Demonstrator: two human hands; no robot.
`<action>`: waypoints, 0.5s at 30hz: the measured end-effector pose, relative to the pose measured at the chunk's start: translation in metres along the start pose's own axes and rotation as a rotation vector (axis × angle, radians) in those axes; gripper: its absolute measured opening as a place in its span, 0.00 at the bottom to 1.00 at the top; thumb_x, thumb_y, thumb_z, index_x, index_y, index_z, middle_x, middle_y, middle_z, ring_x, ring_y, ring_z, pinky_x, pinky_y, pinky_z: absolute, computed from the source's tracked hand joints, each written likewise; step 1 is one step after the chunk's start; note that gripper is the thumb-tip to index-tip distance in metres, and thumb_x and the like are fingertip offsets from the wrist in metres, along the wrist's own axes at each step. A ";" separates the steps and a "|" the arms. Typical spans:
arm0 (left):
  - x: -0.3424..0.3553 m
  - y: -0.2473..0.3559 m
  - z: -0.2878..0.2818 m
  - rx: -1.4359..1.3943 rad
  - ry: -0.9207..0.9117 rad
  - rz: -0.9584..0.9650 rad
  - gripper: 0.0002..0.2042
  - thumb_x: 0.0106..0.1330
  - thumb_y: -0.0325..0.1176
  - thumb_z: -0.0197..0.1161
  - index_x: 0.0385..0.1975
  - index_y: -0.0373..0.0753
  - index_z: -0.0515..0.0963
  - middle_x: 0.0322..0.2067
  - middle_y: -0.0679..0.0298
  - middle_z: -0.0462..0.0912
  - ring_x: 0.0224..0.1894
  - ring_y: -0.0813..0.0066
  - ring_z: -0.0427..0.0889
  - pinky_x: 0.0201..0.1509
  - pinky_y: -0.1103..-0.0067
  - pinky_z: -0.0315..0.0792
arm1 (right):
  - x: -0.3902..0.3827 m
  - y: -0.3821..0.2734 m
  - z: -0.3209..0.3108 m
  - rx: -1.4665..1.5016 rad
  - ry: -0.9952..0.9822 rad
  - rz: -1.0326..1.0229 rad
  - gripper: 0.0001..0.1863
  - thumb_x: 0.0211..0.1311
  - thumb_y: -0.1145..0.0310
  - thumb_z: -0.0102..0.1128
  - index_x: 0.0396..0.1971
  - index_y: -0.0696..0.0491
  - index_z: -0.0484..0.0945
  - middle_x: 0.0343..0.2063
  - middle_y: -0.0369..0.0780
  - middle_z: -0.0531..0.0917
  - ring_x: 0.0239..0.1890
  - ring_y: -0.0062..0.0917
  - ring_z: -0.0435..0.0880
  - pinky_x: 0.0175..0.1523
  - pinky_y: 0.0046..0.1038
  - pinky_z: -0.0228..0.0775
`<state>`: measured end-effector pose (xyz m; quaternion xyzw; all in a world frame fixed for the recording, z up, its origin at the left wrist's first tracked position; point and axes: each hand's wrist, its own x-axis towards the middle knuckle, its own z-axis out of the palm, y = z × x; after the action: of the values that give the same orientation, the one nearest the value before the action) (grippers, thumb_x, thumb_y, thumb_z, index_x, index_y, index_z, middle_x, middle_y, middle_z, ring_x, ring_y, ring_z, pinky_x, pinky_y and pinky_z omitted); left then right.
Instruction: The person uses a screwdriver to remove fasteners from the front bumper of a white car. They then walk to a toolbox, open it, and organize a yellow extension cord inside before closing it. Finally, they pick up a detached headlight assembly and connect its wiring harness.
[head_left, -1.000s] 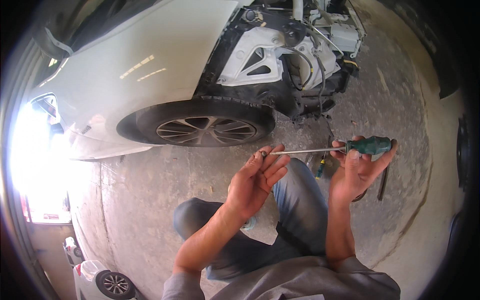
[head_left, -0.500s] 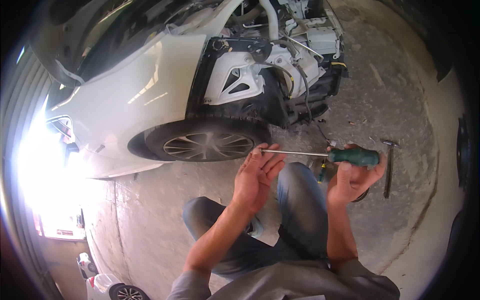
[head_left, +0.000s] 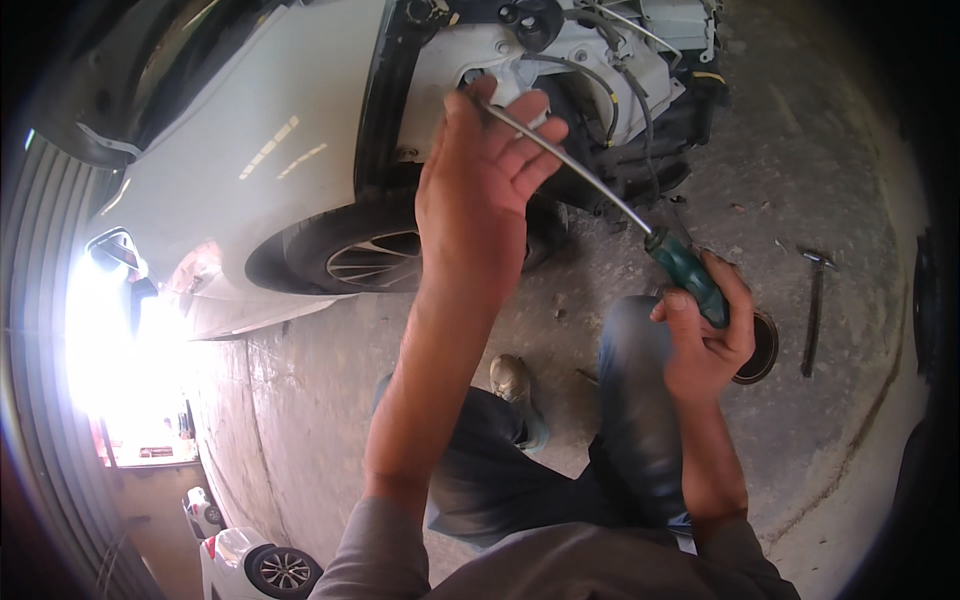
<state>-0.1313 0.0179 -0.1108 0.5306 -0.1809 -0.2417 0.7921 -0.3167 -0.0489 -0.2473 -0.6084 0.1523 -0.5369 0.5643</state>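
A screwdriver [head_left: 686, 268] with a green handle and a long metal shaft slants between my two hands. My right hand [head_left: 708, 350] is wrapped round the handle at the lower right. Up and to the left, my left hand [head_left: 465, 220] pinches the shaft's far end between thumb and forefinger, the other fingers spread. That end is up against the exposed front of a white car [head_left: 290, 110], partly covered by my fingers; I cannot tell whether it touches the car. Below the wheel arch, my left wrist hides part of the front wheel [head_left: 370, 268].
Bare body metal and hoses [head_left: 640, 110] show at the car's stripped front. On the concrete floor [head_left: 300, 400] a hammer [head_left: 814, 315] lies at the right, beside a round dark ring [head_left: 768, 348]. Another white car [head_left: 235, 555] stands at the lower left, near a bright doorway.
My left hand has risen with the shaft end toward the car body, while my right hand has dropped slightly. The screwdriver has gone from nearly level to slanted. The view has shifted closer to the car.
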 end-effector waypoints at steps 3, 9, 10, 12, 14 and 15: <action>0.009 0.004 -0.006 -0.039 -0.057 0.044 0.25 0.82 0.51 0.48 0.67 0.37 0.66 0.59 0.49 0.79 0.56 0.55 0.81 0.64 0.63 0.74 | -0.001 0.000 0.024 0.085 0.031 0.124 0.22 0.71 0.76 0.62 0.62 0.62 0.71 0.38 0.43 0.83 0.29 0.19 0.81 0.34 0.25 0.78; 0.022 0.001 -0.013 -0.155 -0.169 0.081 0.26 0.83 0.49 0.45 0.65 0.31 0.65 0.64 0.48 0.74 0.63 0.52 0.76 0.70 0.60 0.69 | 0.010 0.009 0.054 0.250 0.139 0.312 0.22 0.74 0.68 0.62 0.63 0.60 0.72 0.36 0.40 0.82 0.26 0.18 0.79 0.30 0.26 0.75; 0.024 0.001 -0.015 -0.177 -0.188 0.085 0.26 0.83 0.48 0.44 0.65 0.29 0.65 0.65 0.48 0.73 0.64 0.52 0.75 0.70 0.60 0.69 | 0.011 0.011 0.057 0.264 0.147 0.326 0.22 0.74 0.67 0.62 0.63 0.60 0.72 0.36 0.40 0.83 0.25 0.19 0.78 0.30 0.26 0.74; 0.031 0.000 -0.015 -0.179 -0.167 0.097 0.28 0.83 0.49 0.43 0.66 0.27 0.63 0.67 0.48 0.72 0.66 0.51 0.73 0.72 0.59 0.67 | 0.013 0.014 0.062 0.282 0.154 0.330 0.22 0.74 0.67 0.63 0.63 0.59 0.72 0.36 0.39 0.83 0.25 0.19 0.79 0.29 0.26 0.74; 0.038 0.000 -0.016 -0.188 -0.156 0.111 0.30 0.83 0.50 0.43 0.67 0.26 0.62 0.68 0.49 0.70 0.68 0.51 0.71 0.73 0.59 0.66 | 0.015 0.014 0.066 0.303 0.160 0.326 0.22 0.74 0.66 0.63 0.63 0.58 0.73 0.36 0.39 0.83 0.25 0.19 0.79 0.29 0.26 0.74; 0.042 -0.002 -0.015 -0.195 -0.155 0.120 0.31 0.83 0.51 0.42 0.68 0.26 0.61 0.69 0.49 0.69 0.68 0.51 0.70 0.73 0.59 0.66 | 0.016 0.015 0.067 0.317 0.163 0.318 0.22 0.74 0.66 0.63 0.62 0.58 0.73 0.36 0.39 0.83 0.25 0.19 0.78 0.29 0.26 0.73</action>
<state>-0.0890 0.0046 -0.1171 0.4190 -0.2483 -0.2507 0.8366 -0.2490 -0.0314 -0.2374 -0.4353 0.2051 -0.5055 0.7161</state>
